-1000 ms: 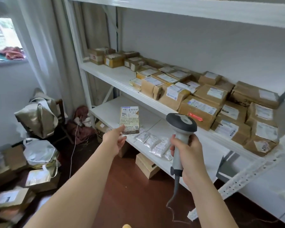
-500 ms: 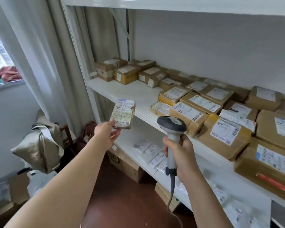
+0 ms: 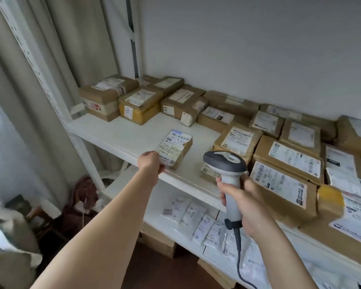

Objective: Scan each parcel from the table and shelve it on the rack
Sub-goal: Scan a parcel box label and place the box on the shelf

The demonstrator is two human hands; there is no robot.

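Note:
My left hand (image 3: pixel 151 163) grips a small brown parcel (image 3: pixel 175 148) by its near end, white label up. The parcel lies low over a bare patch of the white rack shelf (image 3: pixel 121 132), near the front edge; I cannot tell whether it rests on the board. My right hand (image 3: pixel 244 203) holds the grey barcode scanner (image 3: pixel 227 163) by its handle, head pointing away, its cable hanging down. Several labelled brown parcels (image 3: pixel 290 159) fill the shelf to the right and along the back.
A lower shelf (image 3: pixel 161 197) carries several flat white bags (image 3: pixel 188 213). Cardboard boxes (image 3: pixel 158 240) stand on the floor under it. The rack's white upright (image 3: pixel 50 86) and curtains are at the left, with a chair and bags at the lower left.
My left hand has carried the small parcel forward and down, from mid-air to the shelf. The view has closed in on the rack. The scanner stays in my right hand.

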